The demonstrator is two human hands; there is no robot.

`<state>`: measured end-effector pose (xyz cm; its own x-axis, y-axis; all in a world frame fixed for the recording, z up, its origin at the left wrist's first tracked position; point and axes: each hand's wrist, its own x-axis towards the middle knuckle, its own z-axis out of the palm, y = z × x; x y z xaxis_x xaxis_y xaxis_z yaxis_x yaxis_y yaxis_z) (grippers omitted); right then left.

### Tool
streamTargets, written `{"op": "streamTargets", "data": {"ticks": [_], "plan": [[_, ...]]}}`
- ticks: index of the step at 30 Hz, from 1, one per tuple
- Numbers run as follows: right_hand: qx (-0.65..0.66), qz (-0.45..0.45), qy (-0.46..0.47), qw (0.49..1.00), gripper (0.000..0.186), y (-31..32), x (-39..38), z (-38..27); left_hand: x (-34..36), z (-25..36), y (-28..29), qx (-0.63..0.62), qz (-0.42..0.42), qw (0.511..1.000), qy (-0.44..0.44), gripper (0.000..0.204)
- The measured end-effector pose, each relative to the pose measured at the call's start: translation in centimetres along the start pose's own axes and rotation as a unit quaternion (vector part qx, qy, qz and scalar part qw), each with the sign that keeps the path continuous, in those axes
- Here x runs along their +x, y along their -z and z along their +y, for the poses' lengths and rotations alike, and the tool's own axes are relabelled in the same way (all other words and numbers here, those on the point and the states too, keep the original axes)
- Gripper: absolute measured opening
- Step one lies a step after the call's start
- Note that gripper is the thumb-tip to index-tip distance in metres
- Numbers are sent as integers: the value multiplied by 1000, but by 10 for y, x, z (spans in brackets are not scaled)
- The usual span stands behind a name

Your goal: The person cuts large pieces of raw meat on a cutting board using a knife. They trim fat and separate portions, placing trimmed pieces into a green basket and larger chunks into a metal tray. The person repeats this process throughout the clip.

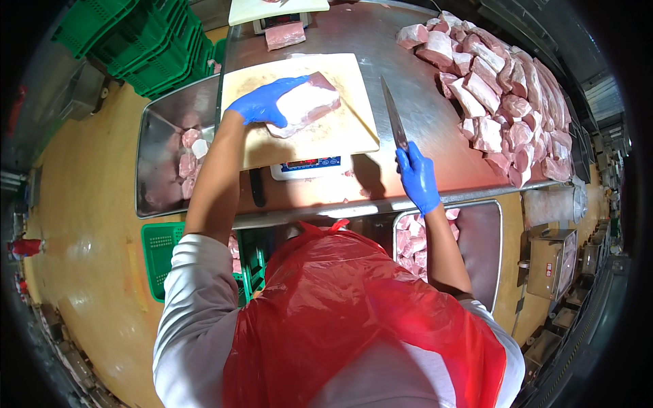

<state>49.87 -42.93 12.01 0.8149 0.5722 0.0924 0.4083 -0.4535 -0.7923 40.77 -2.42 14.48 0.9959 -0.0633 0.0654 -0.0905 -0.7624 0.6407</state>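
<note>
A thick piece of pork with a white fat side lies on the pale cutting board. My left hand, in a blue glove, grips it from the left, fingers over the far side and thumb on the near side. To the right of the board, my right hand, also gloved in blue, is closed round the handle of a long knife. The blade points away from me over the steel table, apart from the meat. Under the board sits a scale with a lit display.
A large heap of pork pieces covers the table's right side. Steel tubs with meat stand left and near right. A green crate is near left; stacked green crates rise far left. A black handle lies by the scale.
</note>
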Motion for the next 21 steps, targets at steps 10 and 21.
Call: {"op": "streamTargets", "data": {"ticks": [10, 21], "plan": [[-182, -70, 127, 973, 17, -67, 10, -47, -71, -2, -106, 289, 450, 844, 38, 8], [-236, -171, 202, 935, 23, -179, 87, -129, -68, 22, -119, -308, 527, 774, 168, 10]]}}
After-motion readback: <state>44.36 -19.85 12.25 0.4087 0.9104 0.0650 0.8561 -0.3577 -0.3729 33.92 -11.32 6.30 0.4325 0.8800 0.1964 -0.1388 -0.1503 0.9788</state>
